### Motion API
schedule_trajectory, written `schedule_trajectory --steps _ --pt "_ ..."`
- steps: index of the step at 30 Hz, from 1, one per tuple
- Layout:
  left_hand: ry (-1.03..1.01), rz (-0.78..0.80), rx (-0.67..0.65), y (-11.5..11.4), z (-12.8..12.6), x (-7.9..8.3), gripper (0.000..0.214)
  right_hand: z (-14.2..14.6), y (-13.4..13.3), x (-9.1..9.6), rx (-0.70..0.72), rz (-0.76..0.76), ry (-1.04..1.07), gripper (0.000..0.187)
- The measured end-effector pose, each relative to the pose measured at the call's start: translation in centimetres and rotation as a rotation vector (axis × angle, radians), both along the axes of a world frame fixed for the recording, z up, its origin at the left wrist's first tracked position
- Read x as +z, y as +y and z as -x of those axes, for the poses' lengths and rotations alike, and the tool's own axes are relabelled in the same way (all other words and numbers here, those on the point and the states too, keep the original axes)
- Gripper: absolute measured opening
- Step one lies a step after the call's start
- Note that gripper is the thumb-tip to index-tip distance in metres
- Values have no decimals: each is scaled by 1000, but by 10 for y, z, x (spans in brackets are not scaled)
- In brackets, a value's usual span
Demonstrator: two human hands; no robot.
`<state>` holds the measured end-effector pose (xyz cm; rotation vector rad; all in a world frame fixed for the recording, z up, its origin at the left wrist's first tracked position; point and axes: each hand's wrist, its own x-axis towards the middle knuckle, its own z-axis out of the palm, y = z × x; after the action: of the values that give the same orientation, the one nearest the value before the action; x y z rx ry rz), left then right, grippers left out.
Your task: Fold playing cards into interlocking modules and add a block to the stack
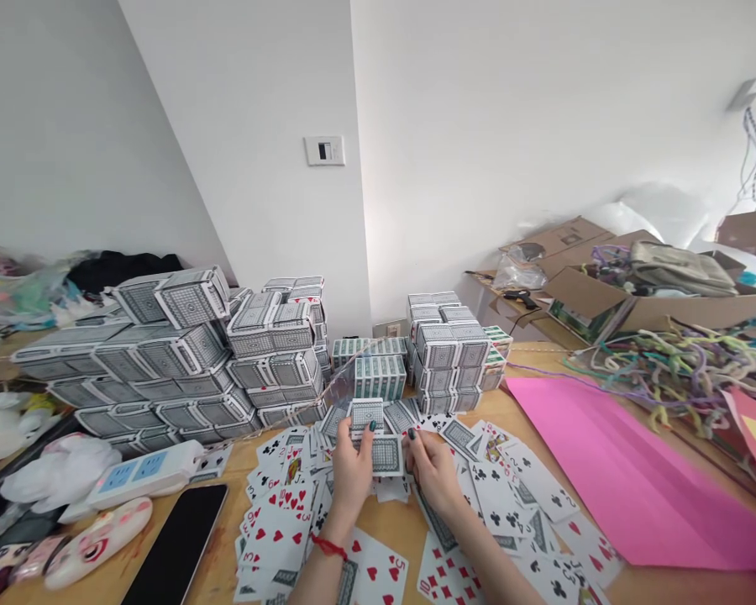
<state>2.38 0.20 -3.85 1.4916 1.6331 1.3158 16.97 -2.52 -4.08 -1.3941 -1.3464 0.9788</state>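
My left hand (351,472) and my right hand (433,470) both grip a small stack of playing cards (384,454), backs up, held just above the wooden table (227,550). The left fingers curl over the stack's left edge, the right fingers pinch its right edge. Loose playing cards (510,504) lie face up and face down all around both hands. A red string circles my left wrist.
Stacks of boxed card decks (182,361) stand behind the loose cards, with more stacked decks (447,344) at centre right. A black phone (176,546) and a white power strip (144,472) lie left. Pink paper (623,479), yarn and cardboard boxes (643,294) fill the right.
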Motion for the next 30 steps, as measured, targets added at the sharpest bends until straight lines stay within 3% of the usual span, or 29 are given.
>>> schedule_trajectory --steps 2,4,10,19,30 --pt "8 7 16 0 2 0 51 -4 3 1 -153 -174 -226 28" --pt "13 30 16 -1 3 0 55 -7 5 3 -190 -290 -429 19" --pt "-19 11 11 -1 1 1 49 2 5 0 -5 -353 -747 34" --pt "-276 139 -70 -7 -1 17 52 -3 10 -10 -106 -311 -668 22" --pt "-222 178 -13 -3 5 22 62 -8 6 -8 -220 -326 -667 13"
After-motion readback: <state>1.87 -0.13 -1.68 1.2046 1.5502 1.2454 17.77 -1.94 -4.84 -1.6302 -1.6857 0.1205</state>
